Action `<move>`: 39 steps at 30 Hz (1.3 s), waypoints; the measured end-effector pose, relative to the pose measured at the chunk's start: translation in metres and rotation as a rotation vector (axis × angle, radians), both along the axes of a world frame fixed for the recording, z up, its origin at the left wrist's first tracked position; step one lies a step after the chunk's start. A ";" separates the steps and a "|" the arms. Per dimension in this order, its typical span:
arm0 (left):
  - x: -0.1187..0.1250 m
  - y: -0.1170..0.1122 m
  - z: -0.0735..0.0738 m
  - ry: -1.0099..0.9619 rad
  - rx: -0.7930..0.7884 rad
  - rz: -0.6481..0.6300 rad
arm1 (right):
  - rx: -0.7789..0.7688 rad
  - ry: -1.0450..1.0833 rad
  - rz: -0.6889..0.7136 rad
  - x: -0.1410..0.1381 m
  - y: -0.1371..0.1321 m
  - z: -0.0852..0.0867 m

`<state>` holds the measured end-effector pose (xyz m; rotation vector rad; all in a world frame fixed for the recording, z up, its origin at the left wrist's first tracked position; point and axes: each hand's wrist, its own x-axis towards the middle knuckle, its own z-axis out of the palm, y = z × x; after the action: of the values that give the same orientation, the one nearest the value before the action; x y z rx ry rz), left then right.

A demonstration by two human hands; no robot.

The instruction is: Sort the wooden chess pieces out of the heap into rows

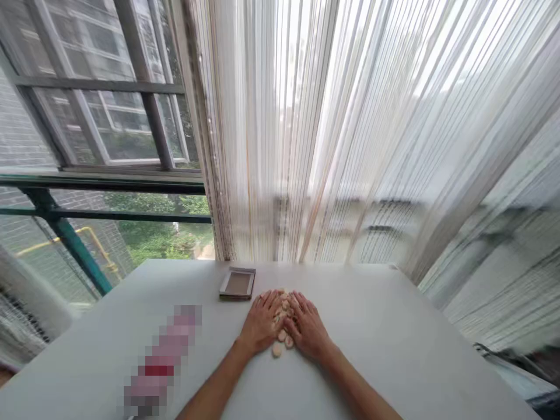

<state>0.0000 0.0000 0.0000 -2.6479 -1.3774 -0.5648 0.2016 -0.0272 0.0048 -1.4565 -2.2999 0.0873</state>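
Small round pale discs (282,335), like Chinese chess pieces, lie heaped between my two hands on the white table (371,326). At least one seems to bear a faint reddish mark, too small to read. My left hand (262,324) lies flat along the heap's left side, fingers stretched forward and touching the pieces. On the right side, my right hand (308,326) rests palm down in the same way, its thumb reaching in over the discs. A few discs sit loose nearer to me, below the thumbs. Some pieces are hidden under the fingers.
Beyond my left hand stands a shallow open box (238,284) with a brown bottom. A long pinkish, pixelated thing (164,356) lies on the table's left side. Behind the far edge hang string curtains (315,146), with an open window (109,116) and a green rail at left.
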 end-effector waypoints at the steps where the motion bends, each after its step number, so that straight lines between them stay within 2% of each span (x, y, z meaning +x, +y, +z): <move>1: 0.003 0.002 0.000 0.000 0.009 -0.012 | 0.000 0.003 -0.004 0.001 0.001 0.000; 6: 0.013 0.012 -0.002 -0.001 0.024 -0.038 | -0.027 -0.008 0.001 0.005 0.006 -0.003; 12: 0.013 0.016 -0.004 -0.040 0.018 -0.056 | -0.059 -0.009 0.022 0.005 0.011 -0.005; 17: 0.008 0.014 0.004 -0.189 0.008 -0.066 | -0.052 0.050 0.019 0.007 0.010 -0.006; 23: -0.004 0.007 0.017 -0.441 -0.028 -0.079 | 0.003 0.240 -0.018 0.009 0.009 -0.006; 28: -0.006 0.010 0.014 -0.464 -0.042 -0.065 | 0.053 0.374 -0.046 0.009 0.008 -0.004; 33: -0.004 0.008 0.014 -0.507 0.000 -0.085 | 0.103 0.505 0.026 0.006 0.005 0.005; 36: 0.001 0.001 0.019 -0.551 0.020 -0.125 | 0.060 0.624 0.066 0.003 0.000 0.010; 39: 0.008 -0.008 0.025 -0.598 0.030 -0.182 | -0.072 0.739 0.058 -0.002 -0.004 0.009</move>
<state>0.0082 -0.0078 0.0245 -2.7086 -1.2164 -1.4793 0.2000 -0.0313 0.0136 -1.1258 -1.7340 0.6192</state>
